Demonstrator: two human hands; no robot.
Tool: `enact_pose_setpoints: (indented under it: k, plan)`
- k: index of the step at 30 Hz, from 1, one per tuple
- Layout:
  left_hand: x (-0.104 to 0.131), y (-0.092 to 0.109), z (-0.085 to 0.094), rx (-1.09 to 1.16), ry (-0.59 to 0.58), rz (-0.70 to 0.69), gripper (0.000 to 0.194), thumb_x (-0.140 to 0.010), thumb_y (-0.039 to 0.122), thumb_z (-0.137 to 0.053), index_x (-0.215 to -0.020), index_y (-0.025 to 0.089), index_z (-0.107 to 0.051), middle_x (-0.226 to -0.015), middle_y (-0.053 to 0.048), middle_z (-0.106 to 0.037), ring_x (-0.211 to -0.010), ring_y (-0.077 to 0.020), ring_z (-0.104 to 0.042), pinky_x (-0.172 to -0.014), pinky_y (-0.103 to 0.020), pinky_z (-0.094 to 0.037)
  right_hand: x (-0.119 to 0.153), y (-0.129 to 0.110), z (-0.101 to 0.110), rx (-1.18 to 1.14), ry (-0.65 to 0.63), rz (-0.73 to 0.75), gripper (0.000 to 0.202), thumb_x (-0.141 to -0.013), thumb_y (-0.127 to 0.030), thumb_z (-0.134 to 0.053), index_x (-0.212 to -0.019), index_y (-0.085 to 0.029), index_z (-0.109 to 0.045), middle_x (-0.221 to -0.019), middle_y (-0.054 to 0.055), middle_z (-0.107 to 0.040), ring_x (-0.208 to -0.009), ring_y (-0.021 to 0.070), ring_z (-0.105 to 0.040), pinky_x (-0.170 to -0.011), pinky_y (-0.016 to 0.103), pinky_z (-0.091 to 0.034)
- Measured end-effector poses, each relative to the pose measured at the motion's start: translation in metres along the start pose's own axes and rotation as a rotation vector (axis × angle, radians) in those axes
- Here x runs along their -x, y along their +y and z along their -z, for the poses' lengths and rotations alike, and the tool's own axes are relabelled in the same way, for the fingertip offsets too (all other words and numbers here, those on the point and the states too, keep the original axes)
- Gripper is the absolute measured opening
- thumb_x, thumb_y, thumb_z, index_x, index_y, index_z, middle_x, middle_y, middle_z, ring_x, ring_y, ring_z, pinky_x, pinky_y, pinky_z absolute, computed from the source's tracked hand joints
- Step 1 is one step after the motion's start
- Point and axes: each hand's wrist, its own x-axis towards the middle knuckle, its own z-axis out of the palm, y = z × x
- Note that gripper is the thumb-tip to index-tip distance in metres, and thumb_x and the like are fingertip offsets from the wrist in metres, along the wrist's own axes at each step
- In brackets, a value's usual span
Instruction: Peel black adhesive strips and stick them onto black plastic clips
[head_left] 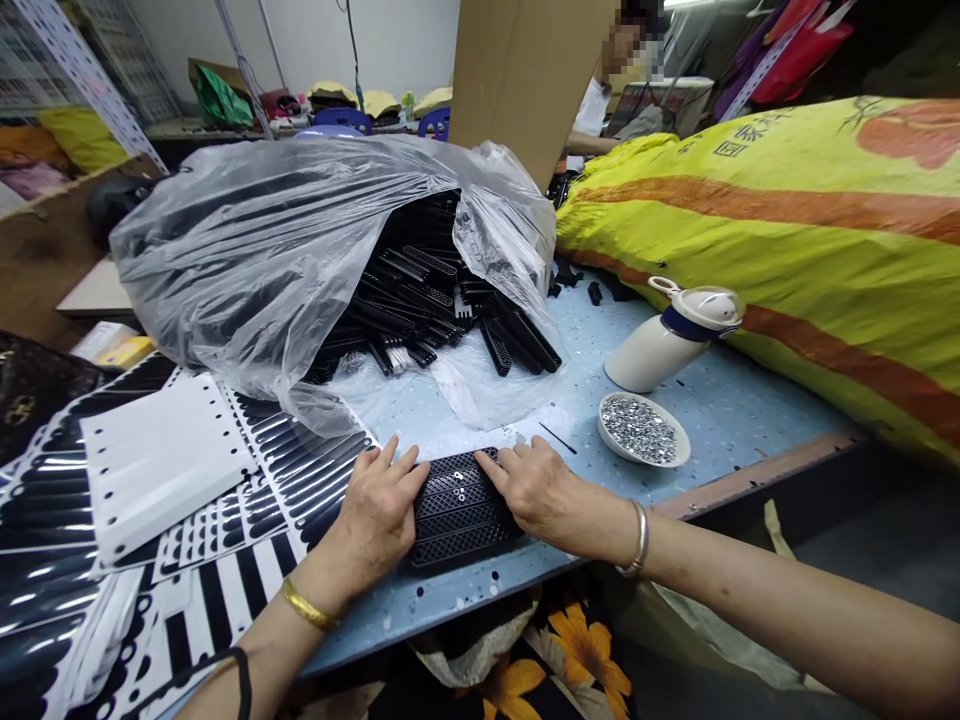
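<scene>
Several black plastic strips with a lattice-patterned face (461, 515) lie side by side in a block at the table's front edge. A few small shiny bits sit on their upper middle. My left hand (379, 510) grips the block's left end, fingers curled around it. At the opposite end, my right hand (536, 490) is closed on the strips, its index finger stretched along the top corner. Just beyond my right hand are a thin dark stick (557, 437) and a white bowl (682, 455) full of small silvery pieces. The undersides of the strips are hidden.
A clear plastic bag (255, 270) spills black pieces (420, 290) at the back. A white bottle (649, 350) stands right, before a big yellow sack (787, 230). Black-and-white printed sheets (247, 580) cover the left. Another person (596, 110) is behind a cardboard panel (517, 80).
</scene>
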Motion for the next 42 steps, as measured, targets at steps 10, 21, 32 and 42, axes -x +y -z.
enact_pose_setpoints:
  k: [10, 21, 32, 42]
  plan:
    - [0.002, -0.003, -0.002, 0.044, 0.032, -0.029, 0.05, -0.073, -0.004, -0.044, -0.116, 0.014, -0.064, -0.116, -0.014, -0.074, -0.113, -0.0396, -0.065, -0.081, -0.052, -0.051, 0.015, 0.01, -0.012, 0.018, 0.062, -0.029, 0.05, -0.078, -0.007, -0.052, -0.127, 0.001, -0.053, -0.081, 0.012, -0.064, -0.071, 0.024, -0.055, -0.066, 0.038, -0.031]
    - [0.005, -0.006, -0.007, 0.075, 0.047, -0.045, 0.05, -0.076, -0.003, -0.045, -0.119, 0.014, -0.063, -0.118, -0.015, -0.073, -0.114, -0.0361, -0.066, -0.083, -0.05, -0.051, 0.012, 0.017, 0.01, 0.111, -0.102, 0.149, 0.053, -0.082, -0.003, -0.046, -0.133, 0.008, -0.049, -0.083, 0.016, -0.066, -0.066, 0.0247, -0.057, -0.062, 0.039, -0.039]
    - [0.003, -0.006, -0.004, 0.078, 0.048, -0.041, 0.046, -0.077, -0.003, -0.043, -0.115, 0.013, -0.064, -0.116, -0.014, -0.074, -0.109, -0.0368, -0.068, -0.078, -0.049, -0.053, 0.021, 0.03, -0.004, -0.147, -0.02, 0.083, 0.057, -0.081, 0.001, -0.044, -0.138, 0.001, -0.047, -0.081, 0.011, -0.065, -0.066, 0.0214, -0.057, -0.062, 0.035, -0.04]
    - [0.003, -0.008, -0.005, 0.101, 0.063, -0.033, 0.043, -0.08, -0.001, -0.043, -0.115, 0.014, -0.063, -0.115, -0.013, -0.074, -0.106, -0.037, -0.069, -0.076, -0.051, -0.053, 0.011, 0.029, -0.022, -0.388, 0.231, -0.04, 0.027, -0.098, -0.015, -0.042, -0.113, -0.01, -0.065, -0.067, 0.004, -0.063, -0.058, 0.0153, -0.056, -0.056, 0.027, -0.039]
